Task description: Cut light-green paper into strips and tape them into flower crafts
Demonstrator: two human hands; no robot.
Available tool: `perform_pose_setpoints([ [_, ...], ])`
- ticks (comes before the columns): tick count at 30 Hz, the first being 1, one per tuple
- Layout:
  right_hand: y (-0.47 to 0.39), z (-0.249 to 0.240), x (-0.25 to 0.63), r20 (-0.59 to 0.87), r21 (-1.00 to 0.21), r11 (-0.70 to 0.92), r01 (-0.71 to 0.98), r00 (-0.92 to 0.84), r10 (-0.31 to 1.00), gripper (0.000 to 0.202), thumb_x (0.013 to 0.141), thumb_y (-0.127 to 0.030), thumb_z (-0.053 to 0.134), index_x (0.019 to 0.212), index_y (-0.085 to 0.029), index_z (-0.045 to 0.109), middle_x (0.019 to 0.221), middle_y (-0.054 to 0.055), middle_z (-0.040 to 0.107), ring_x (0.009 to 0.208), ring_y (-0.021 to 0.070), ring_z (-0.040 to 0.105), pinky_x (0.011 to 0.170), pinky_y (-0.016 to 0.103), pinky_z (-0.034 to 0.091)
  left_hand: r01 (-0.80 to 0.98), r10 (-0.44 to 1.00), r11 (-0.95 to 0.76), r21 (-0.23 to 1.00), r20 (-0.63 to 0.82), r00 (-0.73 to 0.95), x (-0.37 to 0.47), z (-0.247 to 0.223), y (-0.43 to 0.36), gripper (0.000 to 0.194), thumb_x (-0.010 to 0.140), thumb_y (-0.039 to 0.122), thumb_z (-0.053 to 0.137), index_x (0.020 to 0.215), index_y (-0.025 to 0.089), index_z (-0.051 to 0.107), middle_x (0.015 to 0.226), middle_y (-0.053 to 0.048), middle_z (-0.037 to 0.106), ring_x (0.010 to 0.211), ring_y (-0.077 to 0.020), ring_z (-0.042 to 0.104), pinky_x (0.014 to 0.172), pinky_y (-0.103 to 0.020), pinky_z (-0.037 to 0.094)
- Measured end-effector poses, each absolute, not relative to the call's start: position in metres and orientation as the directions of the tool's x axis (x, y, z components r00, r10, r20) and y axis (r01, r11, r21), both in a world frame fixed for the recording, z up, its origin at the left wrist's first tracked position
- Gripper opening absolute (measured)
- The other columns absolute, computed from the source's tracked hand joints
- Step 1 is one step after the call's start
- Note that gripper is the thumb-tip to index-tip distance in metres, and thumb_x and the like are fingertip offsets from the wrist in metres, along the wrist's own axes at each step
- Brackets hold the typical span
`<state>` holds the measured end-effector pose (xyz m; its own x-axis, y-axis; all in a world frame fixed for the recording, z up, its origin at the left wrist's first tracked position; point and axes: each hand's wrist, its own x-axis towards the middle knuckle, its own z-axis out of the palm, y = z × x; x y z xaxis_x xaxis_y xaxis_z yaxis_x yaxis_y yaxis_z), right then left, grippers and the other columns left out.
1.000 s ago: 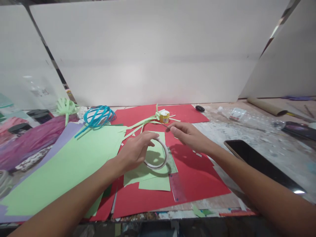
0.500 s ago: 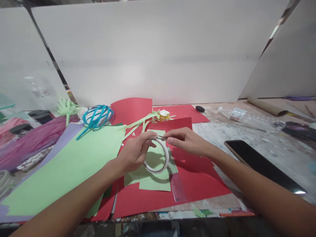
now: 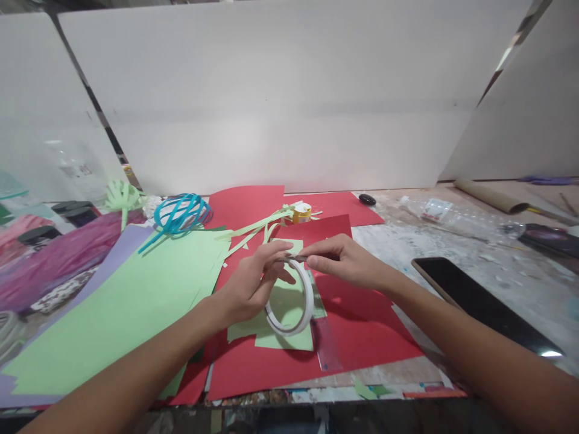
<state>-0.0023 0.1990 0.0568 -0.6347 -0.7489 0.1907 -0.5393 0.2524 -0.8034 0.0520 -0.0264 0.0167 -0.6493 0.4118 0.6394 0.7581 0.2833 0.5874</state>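
Note:
Above the papers, a narrow roll of white tape [image 3: 309, 298] hangs upright from my left hand [image 3: 248, 280], whose fingers are closed at its upper left rim. My right hand [image 3: 350, 260] pinches a thin, dark strip-like piece [image 3: 296, 258] between thumb and forefinger. That piece reaches across to my left fingertips at the top of the roll; its kind is too small to tell. Beneath both hands lie light green paper pieces [image 3: 283, 340], on a red sheet [image 3: 366, 337]. A clear ruler-like strip [image 3: 328, 349] is partly covered by the green paper.
Green sheets [image 3: 136, 301] lie at left, with a blue paper-strip ball [image 3: 181, 214] behind them. A small yellow-banded jar [image 3: 301, 212] stands at the back. To the right are a phone [image 3: 479, 301], a plastic bottle [image 3: 461, 217] and a cardboard tube [image 3: 491, 196].
The tape roll has dropped slightly and shifted right, turning a little. My left fingers have spread somewhat, and my right hand has moved slightly down, still pinching the thin piece.

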Motion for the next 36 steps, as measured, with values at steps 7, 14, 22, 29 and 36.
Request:
perform_pose_setpoints([
  [7,0.1987,0.0562,-0.0007,0.217,-0.793,0.254,-0.555,-0.645,-0.733,0.037,0.087,-0.050,0.055,0.085,-0.020,0.076,0.067,0.002,0.061,0.058,0.0122,0.044,0.052,0.026,0.032,0.767,0.428,0.256,0.588,0.642,-0.636,0.0515,0.0146,-0.0274,0.040,0.097,0.015,0.038,0.135,0.027,0.036,0.090,-0.003,0.066,0.082,-0.0147,0.068,0.074,-0.028,0.053],
  [14,0.1975,0.0557,0.0011,0.236,-0.790,0.257,-0.557,-0.662,-0.711,0.037,0.088,-0.049,0.056,0.094,-0.019,0.076,0.065,0.001,0.060,0.055,0.0101,0.039,0.050,0.024,0.029,0.753,0.393,0.237,0.614,0.648,-0.652,0.0501,0.0104,-0.0268,0.038,0.098,0.019,0.039,0.135,0.026,0.037,0.106,-0.008,0.063,0.086,-0.0157,0.067,0.074,-0.029,0.055],
  [22,0.1976,0.0560,0.0014,0.254,-0.785,0.244,-0.570,-0.655,-0.711,0.035,0.087,-0.047,0.057,0.092,-0.018,0.077,0.069,0.003,0.065,0.060,0.0126,0.049,0.053,0.025,0.034,0.734,0.412,0.204,0.648,0.623,-0.665,0.0512,0.0146,-0.0256,0.040,0.098,0.017,0.039,0.136,0.028,0.034,0.093,-0.004,0.065,0.084,-0.0160,0.067,0.073,-0.029,0.054],
  [29,0.1974,0.0550,0.0006,0.253,-0.785,0.252,-0.565,-0.664,-0.703,0.035,0.087,-0.046,0.058,0.091,-0.018,0.077,0.072,0.004,0.066,0.060,0.0123,0.048,0.053,0.025,0.035,0.709,0.430,0.156,0.688,0.599,-0.676,0.0520,0.0176,-0.0249,0.042,0.098,0.015,0.037,0.136,0.030,0.032,0.102,-0.006,0.062,0.087,-0.0153,0.066,0.073,-0.027,0.054],
  [36,0.1972,0.0551,0.0014,0.250,-0.794,0.258,-0.550,-0.683,-0.687,0.034,0.087,-0.045,0.059,0.086,-0.017,0.077,0.069,0.003,0.064,0.057,0.0106,0.043,0.051,0.024,0.032,0.696,0.447,0.119,0.708,0.588,-0.674,0.0515,0.0190,-0.0252,0.045,0.097,0.013,0.036,0.137,0.033,0.030,0.109,-0.006,0.062,0.087,-0.0147,0.066,0.075,-0.028,0.054],
])
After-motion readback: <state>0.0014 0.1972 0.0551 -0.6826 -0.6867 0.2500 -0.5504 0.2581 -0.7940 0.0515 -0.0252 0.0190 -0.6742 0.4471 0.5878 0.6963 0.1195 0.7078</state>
